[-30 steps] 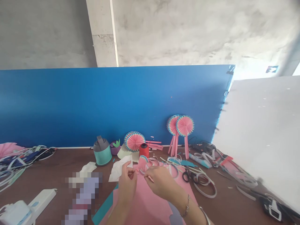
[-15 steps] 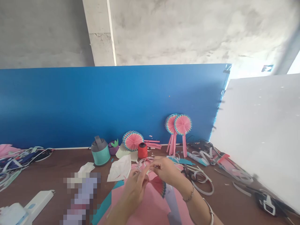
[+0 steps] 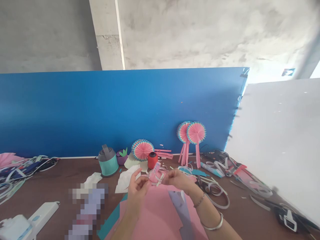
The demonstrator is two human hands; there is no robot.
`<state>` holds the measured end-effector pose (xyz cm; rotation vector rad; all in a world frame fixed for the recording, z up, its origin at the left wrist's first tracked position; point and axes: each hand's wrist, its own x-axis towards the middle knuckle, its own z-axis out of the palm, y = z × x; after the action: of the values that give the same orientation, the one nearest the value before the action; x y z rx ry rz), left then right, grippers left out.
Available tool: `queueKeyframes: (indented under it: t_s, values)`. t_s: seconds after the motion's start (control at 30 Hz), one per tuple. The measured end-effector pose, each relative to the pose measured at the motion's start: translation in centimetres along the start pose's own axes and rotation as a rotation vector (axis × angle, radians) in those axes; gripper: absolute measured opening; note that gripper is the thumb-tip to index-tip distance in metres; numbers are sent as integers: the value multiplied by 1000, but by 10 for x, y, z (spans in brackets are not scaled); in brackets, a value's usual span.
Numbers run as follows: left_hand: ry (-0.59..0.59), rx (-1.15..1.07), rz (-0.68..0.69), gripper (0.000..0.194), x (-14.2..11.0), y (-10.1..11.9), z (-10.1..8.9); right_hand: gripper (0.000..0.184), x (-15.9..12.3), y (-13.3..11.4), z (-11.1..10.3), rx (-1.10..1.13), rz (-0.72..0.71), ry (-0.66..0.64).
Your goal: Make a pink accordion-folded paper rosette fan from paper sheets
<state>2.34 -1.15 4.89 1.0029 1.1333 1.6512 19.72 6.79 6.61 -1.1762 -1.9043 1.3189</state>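
Note:
My left hand (image 3: 137, 188) is over the pink paper sheets (image 3: 155, 213), thumb and a finger curled together in a pinch. What lies between those fingertips is too small to make out. Across from it, my right hand (image 3: 176, 179) is closed too, its fingertips pinched near pale narrow strips; I cannot tell what they hold. In the gap between both hands, a small pink pleated paper piece (image 3: 157, 167) shows edge-on beside a clear ring (image 3: 151, 176), perhaps a roll of tape. A red spool (image 3: 152, 160) stands just behind.
Finished pink pleated rosettes (image 3: 143, 150) lean on the blue panel (image 3: 100, 113), others with streamers (image 3: 196, 133) farther right. A teal-and-grey pot (image 3: 108, 161) and a purple planter (image 3: 122, 158) stand left. White paper (image 3: 126, 181), cut strips (image 3: 220, 196) and a white charger (image 3: 17, 226) lie around.
My hands have moved apart. The red-pink fan piece that hung spread below my fingers no longer shows there; a pleated piece now appears upright between the hands.

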Motion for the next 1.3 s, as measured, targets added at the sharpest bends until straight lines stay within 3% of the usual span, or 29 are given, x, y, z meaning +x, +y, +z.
queueKeyframes:
  t_s: [0.13, 0.27, 0.4, 0.6, 0.77, 1.17, 1.3]
  values:
    - [170, -98, -137, 70, 10, -11, -5, 15, -2, -6, 20, -217, -54, 34]
    - [225, 59, -129, 64, 17, -23, -12, 18, -7, -11, 36, -438, -125, 36]
    - [161, 288, 52, 54, 15, -27, -14, 22, -15, -20, 40, -629, -212, 68]
    - [-72, 561, 227, 47, 3, -24, -9, 25, -22, -26, 36, -845, -298, 123]
    - [-112, 775, 349, 47, 2, -23, -12, 23, -24, -32, 30, -857, -310, 140]
    - [-88, 726, 298, 45, 1, -20, -11, 27, -28, -36, 26, -858, -324, 127]
    - [-18, 630, 234, 46, 5, -20, -12, 25, -26, -36, 21, -844, -307, 149]
